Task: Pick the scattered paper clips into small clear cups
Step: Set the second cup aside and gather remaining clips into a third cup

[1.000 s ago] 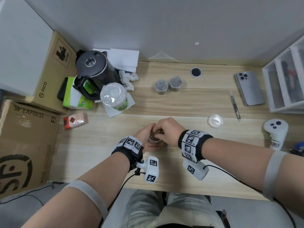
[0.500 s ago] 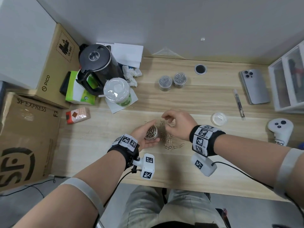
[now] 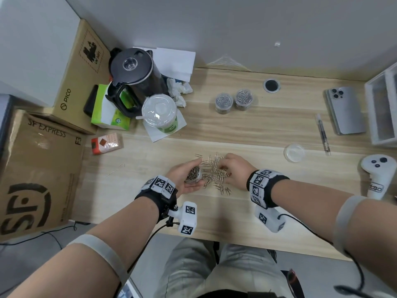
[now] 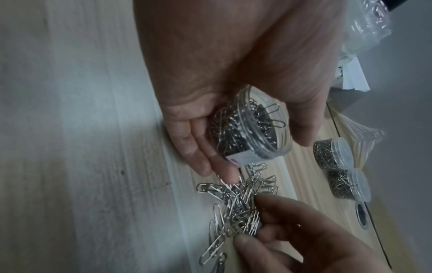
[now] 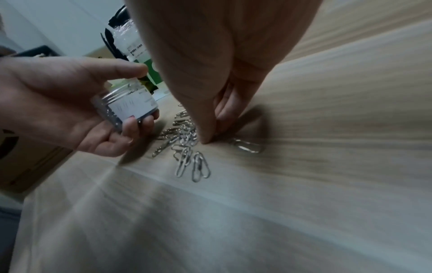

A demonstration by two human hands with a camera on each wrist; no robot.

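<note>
My left hand [image 3: 196, 176] grips a small clear cup [image 3: 193, 174] partly filled with silver paper clips, holding it tilted just above the wooden table [image 3: 268, 130]. Thumb and fingers wrap the cup [image 4: 252, 133], whose white label [image 5: 131, 105] faces the right wrist view. Right beside it lies a loose pile of paper clips [image 3: 214, 172]. My right hand [image 3: 222, 166] is down on the pile, thumb and fingertips [image 4: 264, 234] pinching a bunch of clips [image 4: 243, 212]. More clips [image 5: 187, 162] lie nearer the table's front edge.
Two filled clear cups [image 3: 224, 102] [image 3: 243, 98] stand at the back. A clear lid [image 3: 294, 152], pen [image 3: 322, 134], phone [image 3: 343, 110] and white controller [image 3: 378, 175] lie to the right. Kettle [image 3: 133, 76], lidded drink cup [image 3: 160, 112] and cardboard boxes [image 3: 43, 168] crowd the left.
My right hand left the cup's mouth and dropped onto the pile to its right. My left hand drew the cup slightly left, uncovering it.
</note>
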